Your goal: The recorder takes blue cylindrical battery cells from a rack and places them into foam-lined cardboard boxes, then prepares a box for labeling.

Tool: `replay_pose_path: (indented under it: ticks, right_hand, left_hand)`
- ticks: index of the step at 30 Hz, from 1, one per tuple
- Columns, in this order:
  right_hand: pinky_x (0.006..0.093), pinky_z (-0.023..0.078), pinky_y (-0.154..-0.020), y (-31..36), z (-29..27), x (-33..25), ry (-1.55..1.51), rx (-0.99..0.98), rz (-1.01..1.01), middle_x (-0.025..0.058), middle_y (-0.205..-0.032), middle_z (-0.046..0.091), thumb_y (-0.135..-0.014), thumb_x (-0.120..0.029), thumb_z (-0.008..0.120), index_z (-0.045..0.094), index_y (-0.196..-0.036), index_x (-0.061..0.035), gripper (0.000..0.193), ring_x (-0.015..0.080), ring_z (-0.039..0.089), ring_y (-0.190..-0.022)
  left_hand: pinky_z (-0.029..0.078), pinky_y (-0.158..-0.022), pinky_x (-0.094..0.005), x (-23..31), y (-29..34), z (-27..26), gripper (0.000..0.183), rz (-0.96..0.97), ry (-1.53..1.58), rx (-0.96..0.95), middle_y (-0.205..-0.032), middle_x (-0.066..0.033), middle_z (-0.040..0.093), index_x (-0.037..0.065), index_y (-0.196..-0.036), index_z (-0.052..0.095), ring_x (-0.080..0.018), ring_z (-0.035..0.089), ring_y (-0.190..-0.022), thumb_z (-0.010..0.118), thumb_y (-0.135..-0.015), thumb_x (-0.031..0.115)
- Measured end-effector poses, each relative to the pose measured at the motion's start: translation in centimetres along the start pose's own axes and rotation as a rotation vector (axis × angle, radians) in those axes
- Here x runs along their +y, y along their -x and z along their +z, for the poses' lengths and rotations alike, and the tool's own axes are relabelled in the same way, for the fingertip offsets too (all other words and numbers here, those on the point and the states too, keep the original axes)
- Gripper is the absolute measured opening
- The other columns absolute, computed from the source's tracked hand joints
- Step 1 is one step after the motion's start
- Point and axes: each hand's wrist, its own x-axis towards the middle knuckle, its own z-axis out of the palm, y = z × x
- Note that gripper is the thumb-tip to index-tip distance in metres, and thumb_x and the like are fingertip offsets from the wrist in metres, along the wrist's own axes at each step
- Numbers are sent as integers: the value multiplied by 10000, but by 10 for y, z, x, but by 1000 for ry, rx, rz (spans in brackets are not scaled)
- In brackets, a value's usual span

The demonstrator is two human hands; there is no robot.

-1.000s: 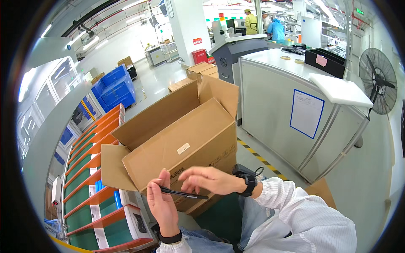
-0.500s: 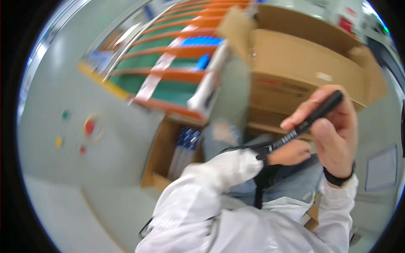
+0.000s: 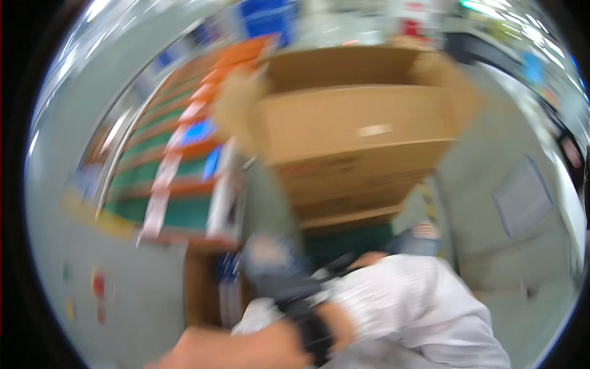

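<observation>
My right hand (image 3: pixel 212 350) reaches across my body to the lower left, with a black band on its wrist and the white sleeve behind it. Motion smears it and the lower edge cuts off its fingers, so no pen shows there. My left hand (image 3: pixel 369 259) is partly visible over my lap, beyond the right forearm. Its fingers are blurred and mostly hidden. Close to my right hand stands a brown carton (image 3: pixel 201 289) on the floor, holding clear and blue packed items (image 3: pixel 230 289).
A large open cardboard box (image 3: pixel 356 120) stands in front of me. At left is a rack (image 3: pixel 166 166) with orange bars, green panels and blue pieces. Small red and yellow marks (image 3: pixel 98 284) show on the grey floor. A framed sheet-like rectangle (image 3: pixel 522 194) lies at right.
My right hand has swung from the right side down to the lower left, and the black pen it held has gone from sight. The view has shifted, moving the large box leftward.
</observation>
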Motion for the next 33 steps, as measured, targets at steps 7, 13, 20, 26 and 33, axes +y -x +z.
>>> replay_pose_path:
  ticks: [7, 13, 20, 26, 33]
  right_hand:
    - [463, 480, -639, 4, 18, 30, 308, -384, -276, 193, -792, 666, -863, -182, 570, 661, -803, -36, 182, 387, 613, -713]
    - [471, 477, -644, 31, 7, 39, 583, -321, -384, 198, -750, 643, -894, -181, 550, 630, -818, 3, 214, 386, 605, -713]
    - [416, 470, -659, 25, 4, 9, 918, -75, -625, 114, -733, 586, -886, -170, 546, 604, -805, -29, 173, 296, 598, -733]
    - [382, 468, -660, 50, 6, 38, 1138, -122, -481, 94, -746, 617, -867, -236, 575, 608, -793, -32, 219, 256, 608, -722]
    - [398, 485, -656, 63, -34, 29, 934, -135, -374, 80, -773, 633, -817, -227, 607, 622, -817, -59, 169, 271, 623, -736]
  left_hand:
    - [504, -767, -378, -5, -2, -18, 178, -31, -5, -44, -971, -151, 663, 44, -1000, 654, -290, 652, -886, 606, -875, 161]
    - [510, -777, -367, -6, -15, -20, 174, -5, -3, -103, -965, -149, 666, 50, -999, 661, -288, 658, -888, 618, -866, 154]
    - [517, -788, -353, -16, -12, -30, 172, -2, -9, -124, -957, -147, 668, 57, -997, 669, -285, 666, -891, 632, -854, 146]
    - [519, -808, -339, -4, -17, -39, 196, 43, -7, -60, -955, -129, 678, 60, -1028, 675, -281, 672, -906, 655, -848, 135]
    - [479, -877, -413, 50, -35, -108, 220, 323, -207, 616, -1024, -174, 642, 18, -992, 630, -344, 609, -979, 694, -783, 46]
